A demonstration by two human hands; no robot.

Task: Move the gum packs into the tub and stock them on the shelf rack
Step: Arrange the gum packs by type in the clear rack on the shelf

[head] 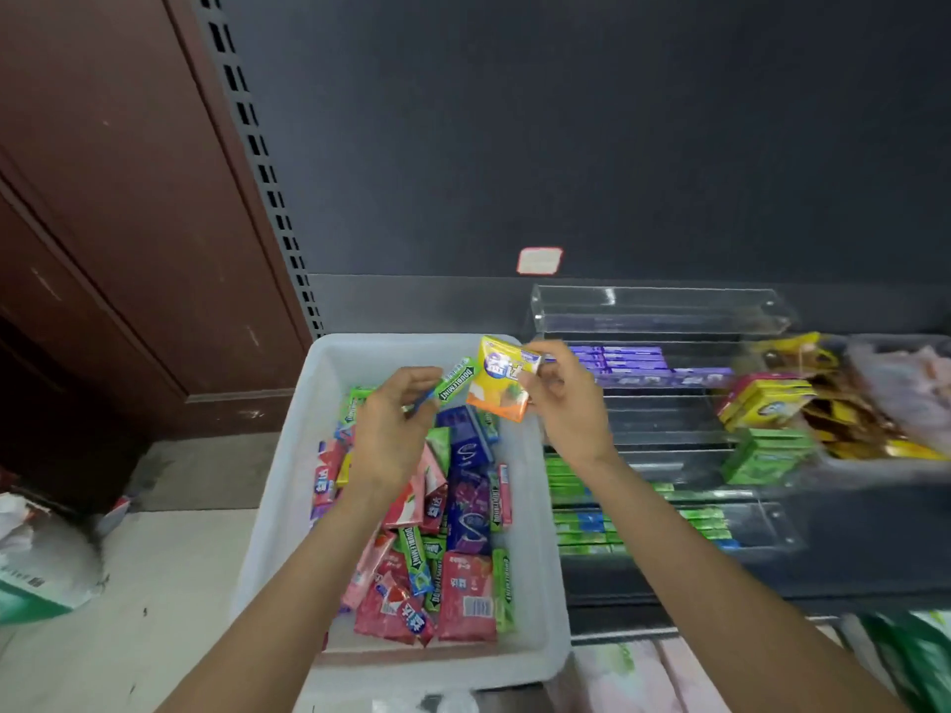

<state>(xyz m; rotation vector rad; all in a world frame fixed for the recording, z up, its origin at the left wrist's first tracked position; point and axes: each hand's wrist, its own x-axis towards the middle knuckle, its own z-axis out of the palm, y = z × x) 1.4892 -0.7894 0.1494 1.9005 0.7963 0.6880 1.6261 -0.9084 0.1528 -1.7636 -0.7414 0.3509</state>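
A yellow-orange gum pack (502, 380) is pinched at its top corner by the right hand (566, 398) fingers, above the tub (288, 486). A green gum stick (455, 379) is held by the left hand (393, 429) fingers. Both are judged light and slick, best gripped across flat faces.

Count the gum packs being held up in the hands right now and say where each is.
2. A green Doublemint stick pack is in the left hand; a yellow-orange square pack is pinched by the right hand, both above the white tub.
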